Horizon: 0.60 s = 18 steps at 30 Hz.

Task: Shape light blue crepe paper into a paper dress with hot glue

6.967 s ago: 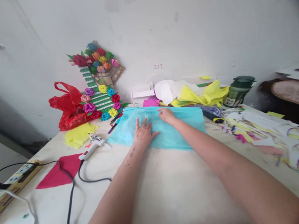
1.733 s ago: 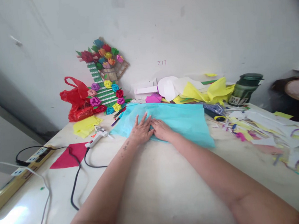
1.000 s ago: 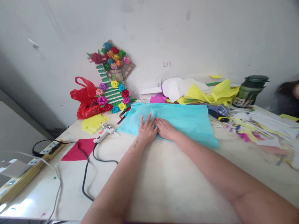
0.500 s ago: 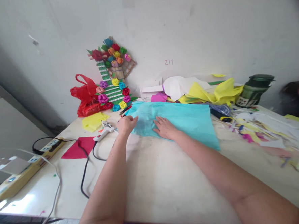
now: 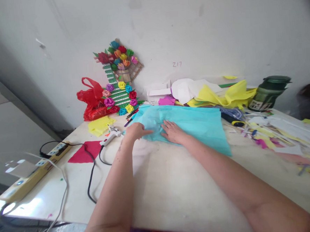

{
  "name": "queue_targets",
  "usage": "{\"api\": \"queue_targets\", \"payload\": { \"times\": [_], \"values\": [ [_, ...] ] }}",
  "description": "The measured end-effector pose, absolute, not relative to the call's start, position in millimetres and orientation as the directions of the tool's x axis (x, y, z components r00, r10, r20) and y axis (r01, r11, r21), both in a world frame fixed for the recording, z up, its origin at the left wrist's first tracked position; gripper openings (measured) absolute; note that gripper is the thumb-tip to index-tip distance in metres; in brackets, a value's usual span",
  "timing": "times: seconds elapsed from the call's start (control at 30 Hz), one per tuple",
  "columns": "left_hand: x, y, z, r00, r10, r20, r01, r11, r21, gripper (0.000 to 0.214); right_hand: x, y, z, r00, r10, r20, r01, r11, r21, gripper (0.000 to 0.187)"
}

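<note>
A turquoise sheet of thin, creased paper (image 5: 197,122) lies across the back of the table, with a paler, wrinkled area near its left end. My right hand (image 5: 173,131) rests flat on the sheet left of its middle, fingers spread, pressing it down. At the sheet's left end is my left hand (image 5: 135,132); most of its fingers are curled in and one digit stretches right over the paper. Whatever is inside those curled fingers is hidden. A white glue gun (image 5: 111,134) lies just left of my left hand, its black cord trailing toward me.
On the left are a power strip (image 5: 37,172), red paper (image 5: 85,152), yellow paper (image 5: 101,126) and a red plastic bag (image 5: 92,102). A flower-covered craft piece (image 5: 119,92) leans on the wall. Paper scraps (image 5: 279,140), a utility knife (image 5: 232,120) and a green bottle (image 5: 270,93) stand right.
My left hand has turned and shifted slightly right, one digit now reaching over the paper instead of bunched upward. My right hand stays flat on the sheet. The view has swung a little left.
</note>
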<state>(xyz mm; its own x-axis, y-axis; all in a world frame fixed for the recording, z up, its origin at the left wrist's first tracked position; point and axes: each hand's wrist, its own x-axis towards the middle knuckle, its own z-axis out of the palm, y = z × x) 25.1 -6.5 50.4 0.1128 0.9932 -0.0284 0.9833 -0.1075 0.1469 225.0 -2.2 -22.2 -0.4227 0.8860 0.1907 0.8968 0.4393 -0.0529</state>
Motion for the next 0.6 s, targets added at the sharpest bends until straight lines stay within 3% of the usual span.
{"api": "queue_targets", "payload": {
  "times": [0.13,0.2,0.3,0.4,0.6],
  "values": [
    [23.0,-10.2,56.3,-0.088,0.968,0.234,0.982,0.045,0.183,0.047,223.9,-5.3,-20.7,-0.414,0.889,0.194,0.9,0.432,-0.062,0.055],
    [30.7,-13.3,51.0,-0.085,0.952,0.294,0.982,0.031,0.185,0.042,223.8,-6.4,-20.9,-0.419,0.886,0.201,0.898,0.437,-0.052,0.056],
    [51.2,-18.1,35.0,0.268,0.86,0.435,0.939,-0.333,0.079,0.037,224.7,-7.6,-22.2,-0.43,0.872,0.232,0.893,0.449,-0.031,0.055],
    [70.5,-18.9,16.5,0.599,0.69,0.407,0.78,-0.618,-0.1,0.05,225.8,-7.7,-23.2,-0.448,0.858,0.251,0.885,0.465,-0.008,0.053],
    [81.4,-10.0,-7.9,0.612,0.718,0.332,0.787,-0.597,-0.158,0.06,226.1,-5.5,-24.1,-0.446,0.86,0.248,0.883,0.468,-0.036,0.056]
  ]
}}
